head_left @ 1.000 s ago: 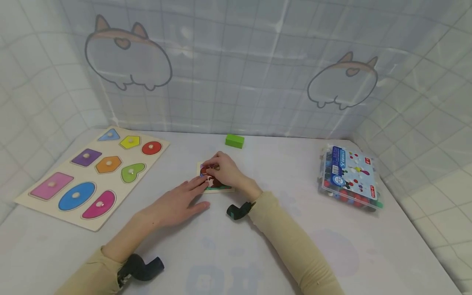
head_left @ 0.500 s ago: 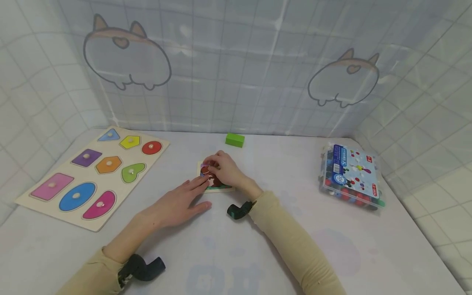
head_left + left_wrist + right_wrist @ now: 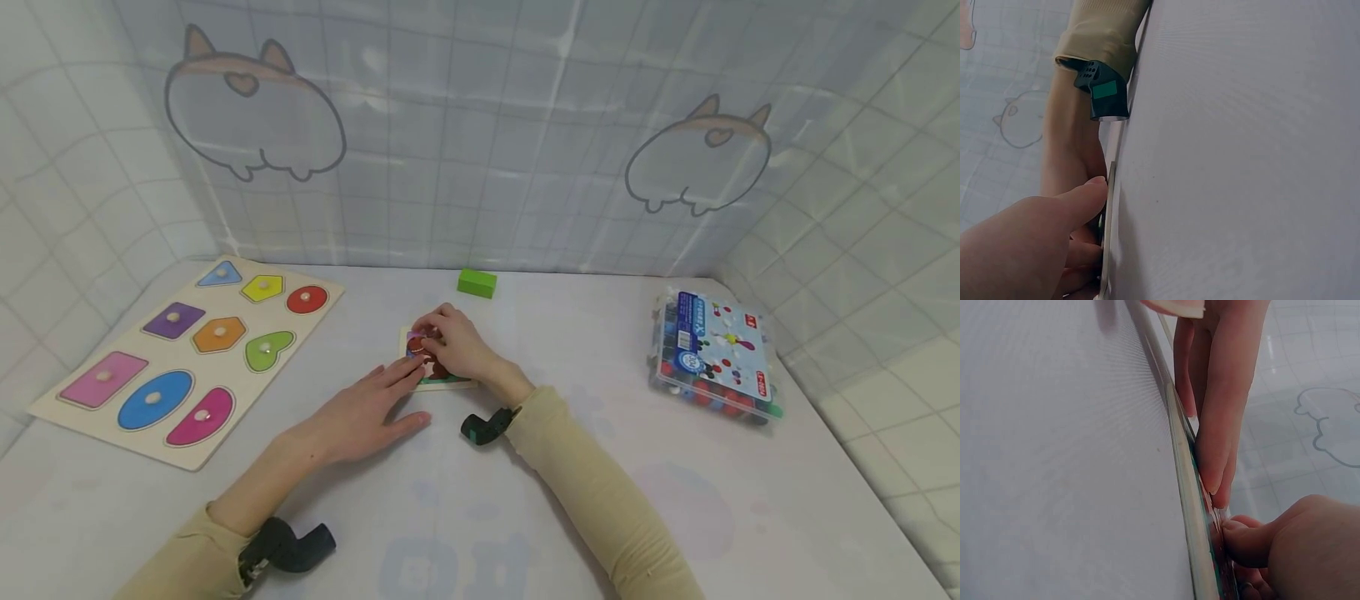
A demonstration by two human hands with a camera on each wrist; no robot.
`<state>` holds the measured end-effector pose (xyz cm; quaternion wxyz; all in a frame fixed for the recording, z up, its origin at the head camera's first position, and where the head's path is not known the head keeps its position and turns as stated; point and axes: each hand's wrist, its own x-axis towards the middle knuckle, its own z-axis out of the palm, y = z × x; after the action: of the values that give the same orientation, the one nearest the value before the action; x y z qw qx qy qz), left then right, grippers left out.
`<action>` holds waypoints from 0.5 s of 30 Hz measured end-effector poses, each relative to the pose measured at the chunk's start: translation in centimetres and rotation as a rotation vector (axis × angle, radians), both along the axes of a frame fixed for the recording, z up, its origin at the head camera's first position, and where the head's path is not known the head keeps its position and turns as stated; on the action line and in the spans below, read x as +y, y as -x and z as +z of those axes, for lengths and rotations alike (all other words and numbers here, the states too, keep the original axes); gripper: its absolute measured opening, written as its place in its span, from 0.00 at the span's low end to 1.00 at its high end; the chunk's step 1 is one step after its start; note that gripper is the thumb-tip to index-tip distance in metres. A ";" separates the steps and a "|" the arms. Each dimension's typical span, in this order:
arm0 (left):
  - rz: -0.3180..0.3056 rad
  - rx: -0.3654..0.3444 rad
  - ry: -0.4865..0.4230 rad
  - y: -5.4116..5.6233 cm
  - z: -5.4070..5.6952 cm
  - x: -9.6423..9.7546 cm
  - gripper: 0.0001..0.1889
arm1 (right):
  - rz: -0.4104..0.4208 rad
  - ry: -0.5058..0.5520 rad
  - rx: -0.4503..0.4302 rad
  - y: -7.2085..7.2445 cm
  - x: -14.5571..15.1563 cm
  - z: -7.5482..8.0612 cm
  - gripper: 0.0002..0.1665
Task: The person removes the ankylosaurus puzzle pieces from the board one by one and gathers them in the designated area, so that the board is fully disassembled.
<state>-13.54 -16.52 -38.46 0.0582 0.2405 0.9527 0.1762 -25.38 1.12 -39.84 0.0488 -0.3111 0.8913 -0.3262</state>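
A small picture puzzle (image 3: pixel 448 385) with a pale border, brown figure and green strip lies mid-table in the head view. Straight fingers of my left hand (image 3: pixel 367 414) rest on its left part, thumb spread on the near side. Over its upper part, my right hand (image 3: pixel 465 346) curls its fingers and thumb, pinching what seems to be a puzzle piece, mostly hidden beneath them. The right wrist view has the board edge-on (image 3: pixel 1188 500), with the right thumb (image 3: pixel 1247 544) against its face beside the left fingertips. In the left wrist view, the left thumb (image 3: pixel 1079 206) is near the board's edge.
A green block (image 3: pixel 477 283) sits behind the puzzle. To the left lies a knobbed shape board (image 3: pixel 247 392) with colourful pieces. A clear plastic box (image 3: pixel 712 354) of coloured parts stands at the right. Patterned curtains (image 3: pixel 487 167) enclose the table.
The right fingers shift slightly over the puzzle's upper part, and a little more of the picture's left side shows. The left hand stays nearly still.
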 end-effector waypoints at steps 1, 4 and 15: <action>-0.002 0.002 -0.002 0.0 0.0 0.0 0.40 | -0.001 -0.005 0.001 0.0 0.0 0.0 0.15; -0.001 0.002 -0.001 0.1 0.0 0.0 0.40 | 0.000 -0.011 0.003 0.1 0.0 -0.1 0.15; -0.007 0.012 -0.004 0.1 -0.1 0.0 0.40 | 0.005 -0.028 0.003 0.1 0.0 -0.1 0.17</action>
<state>-13.63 -16.52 -38.61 0.0527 0.2452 0.9518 0.1764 -25.51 1.15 -39.90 0.0527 -0.3133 0.8950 -0.3130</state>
